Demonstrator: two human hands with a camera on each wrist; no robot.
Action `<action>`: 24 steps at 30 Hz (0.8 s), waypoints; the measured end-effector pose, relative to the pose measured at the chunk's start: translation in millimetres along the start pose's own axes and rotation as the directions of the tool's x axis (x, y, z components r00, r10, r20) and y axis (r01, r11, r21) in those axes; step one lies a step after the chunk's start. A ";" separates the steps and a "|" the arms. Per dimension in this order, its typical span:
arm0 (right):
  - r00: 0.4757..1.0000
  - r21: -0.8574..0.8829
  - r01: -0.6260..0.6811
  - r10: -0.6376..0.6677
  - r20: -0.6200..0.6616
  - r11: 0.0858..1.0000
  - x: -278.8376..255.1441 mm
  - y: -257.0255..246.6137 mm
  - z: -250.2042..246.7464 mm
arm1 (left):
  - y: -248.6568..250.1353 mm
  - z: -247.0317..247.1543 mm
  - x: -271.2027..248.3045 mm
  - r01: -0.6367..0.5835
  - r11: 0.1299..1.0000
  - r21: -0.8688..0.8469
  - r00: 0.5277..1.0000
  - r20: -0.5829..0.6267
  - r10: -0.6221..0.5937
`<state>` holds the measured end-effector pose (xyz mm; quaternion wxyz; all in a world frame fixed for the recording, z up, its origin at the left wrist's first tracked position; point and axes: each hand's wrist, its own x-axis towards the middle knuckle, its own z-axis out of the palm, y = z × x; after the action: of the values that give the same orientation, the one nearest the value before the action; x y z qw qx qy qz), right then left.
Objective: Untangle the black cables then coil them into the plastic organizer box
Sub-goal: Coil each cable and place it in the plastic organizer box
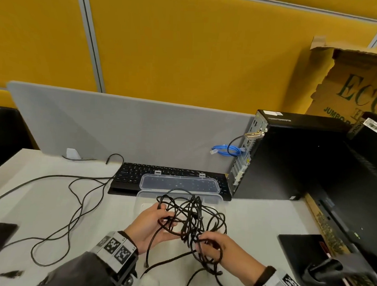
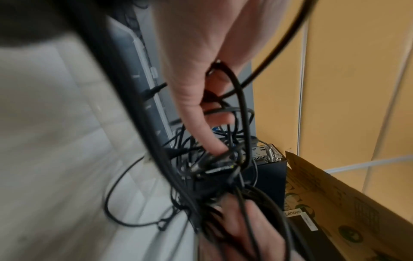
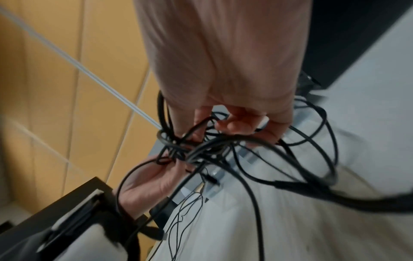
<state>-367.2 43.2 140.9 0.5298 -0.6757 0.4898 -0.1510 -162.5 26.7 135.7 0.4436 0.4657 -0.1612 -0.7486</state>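
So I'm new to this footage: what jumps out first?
A knotted bundle of black cables held up at centre, the left hand and right hand both gripping it. Just behind it lies the open clear plastic box, its lid resting on a black keyboard.

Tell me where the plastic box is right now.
In the head view the box sits open on the desk, centre, just in front of the keyboard, its lid resting on the keys, behind the cable tangle held in both hands.
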 end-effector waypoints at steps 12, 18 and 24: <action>0.933 -0.827 0.245 -0.356 0.058 0.507 -1.6 -42.2 -20.6 | 9.8 28.4 -22.9 -0.585 0.258 0.769 0.807 0.519 0.281; 0.832 -0.579 0.400 -0.546 -0.096 0.711 3.2 -33.4 -34.0 | -2.5 18.8 -1.6 -0.610 0.180 0.771 0.787 0.567 0.243; 0.888 0.081 0.345 -0.297 -0.351 0.935 7.7 -29.7 -40.4 | 12.2 20.6 0.7 -0.648 0.019 0.762 0.723 0.607 0.330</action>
<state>-377.8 12.7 180.0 0.4532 -0.6731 0.4416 -0.3828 -173.7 15.7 153.9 0.2680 0.4424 -0.7882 -0.3335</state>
